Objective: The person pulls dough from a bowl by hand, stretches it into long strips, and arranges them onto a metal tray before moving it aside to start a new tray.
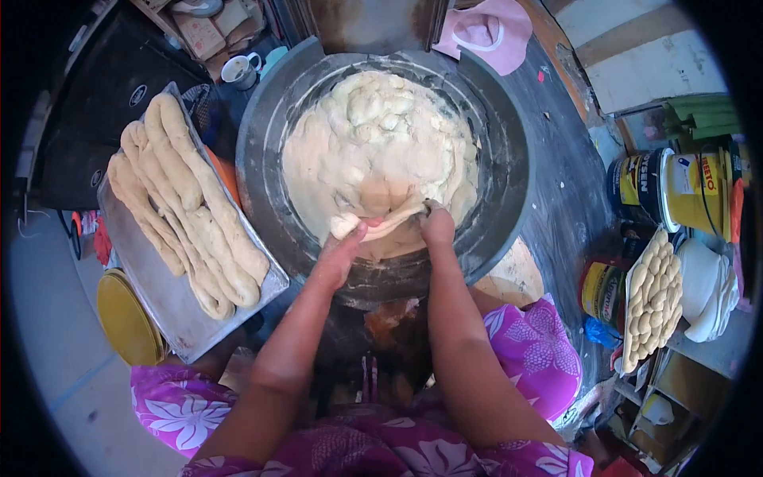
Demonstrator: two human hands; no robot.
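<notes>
A wide dark basin stands in front of me, holding a large mound of pale dough dusted with flour. Over its near side, a strip of dough stretches between my two hands. My left hand is closed round the strip's left end, and a rounded bit of dough pokes out past the fingers. My right hand grips the other end, with its fingertips partly hidden. To the left, a metal tray bears several long, thick ropes of dough lying side by side.
At the right, a second tray holds many small dough pieces beside stacked buckets. A pink hat lies behind the basin. A metal mug stands at back left, and a yellow round lid sits below the left tray.
</notes>
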